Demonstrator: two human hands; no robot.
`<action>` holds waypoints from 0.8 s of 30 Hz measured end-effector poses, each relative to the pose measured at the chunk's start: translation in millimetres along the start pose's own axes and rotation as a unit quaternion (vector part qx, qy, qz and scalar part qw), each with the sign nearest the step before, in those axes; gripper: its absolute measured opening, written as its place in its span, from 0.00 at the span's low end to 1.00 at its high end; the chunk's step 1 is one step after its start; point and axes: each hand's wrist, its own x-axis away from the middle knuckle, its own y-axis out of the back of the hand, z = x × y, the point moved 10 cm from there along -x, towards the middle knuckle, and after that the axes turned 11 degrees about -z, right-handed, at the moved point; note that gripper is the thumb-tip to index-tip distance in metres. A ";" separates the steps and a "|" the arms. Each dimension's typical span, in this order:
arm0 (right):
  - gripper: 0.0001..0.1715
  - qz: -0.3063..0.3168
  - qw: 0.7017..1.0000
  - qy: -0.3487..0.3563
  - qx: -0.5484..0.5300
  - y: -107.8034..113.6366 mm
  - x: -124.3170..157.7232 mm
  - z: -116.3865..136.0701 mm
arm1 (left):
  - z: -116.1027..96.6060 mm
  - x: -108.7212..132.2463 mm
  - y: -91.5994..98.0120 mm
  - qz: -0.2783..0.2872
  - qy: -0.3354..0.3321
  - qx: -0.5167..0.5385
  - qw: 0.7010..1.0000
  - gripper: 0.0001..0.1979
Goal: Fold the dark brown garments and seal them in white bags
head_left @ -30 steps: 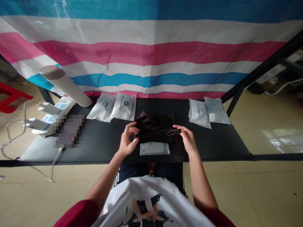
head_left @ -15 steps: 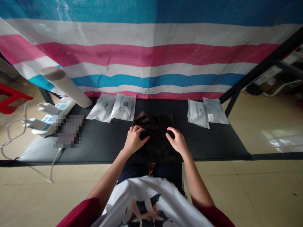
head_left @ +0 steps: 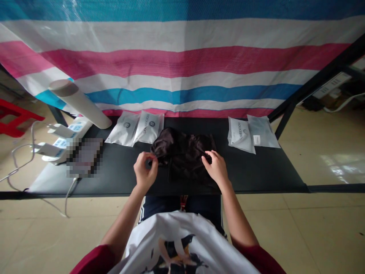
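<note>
1. 1 striped tarpaulin [head_left: 182,61] is hanging behind the table in blue, white and pink bands.
2. 1 black table [head_left: 256,179] is bearing all items below.
3. 1 dark satin garment [head_left: 185,154] is lying crumpled mid-table, between the pouch pairs.
4. 1 cardboard tube [head_left: 80,104] is leaning, tilted, near the far left table corner.
5. 1 power strip [head_left: 67,137] is sitting by the table's left edge.
6. 4 sealed white pouches [head_left: 148,127] are lying along the far edge, 2 left and 2 right of the garment.
7. 1 left hand [head_left: 145,171] is pinching the garment's near-left edge between thumb and fingers.
8. 1 right hand [head_left: 217,169] is resting its loosely spread fingertips on the garment, not gripping.
</note>
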 end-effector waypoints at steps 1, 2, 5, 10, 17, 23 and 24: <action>0.21 -0.007 1.000 -0.003 -0.013 1.9 -1.5 1.3 | -12.0 -1.1 -19.5 0.064 -0.037 -0.033 0.997 0.03; 0.22 -0.013 1.000 0.002 -0.026 2.9 -2.9 3.7 | -20.8 -0.5 -39.4 0.123 -0.069 -0.070 0.987 0.07; 0.28 -0.003 0.999 0.032 -0.030 -2.2 -4.4 10.1 | -27.0 9.8 -91.7 0.259 -0.135 -0.161 0.943 0.35; 0.42 0.070 0.994 0.057 0.064 -26.5 -2.6 1.3 | 8.0 24.3 -123.4 0.322 -0.112 -0.237 0.910 0.57; 0.51 0.103 0.987 0.073 0.100 -39.1 -8.7 -0.7 | 23.3 20.5 -120.5 0.309 -0.108 -0.264 0.907 0.57; 0.45 0.087 0.993 0.059 0.060 -37.5 -8.2 -4.7 | 23.5 18.1 -112.2 0.302 -0.115 -0.244 0.915 0.43; 0.42 0.078 0.995 0.051 0.033 -34.5 -9.3 -6.8 | 26.0 16.4 -107.2 0.294 -0.113 -0.239 0.919 0.39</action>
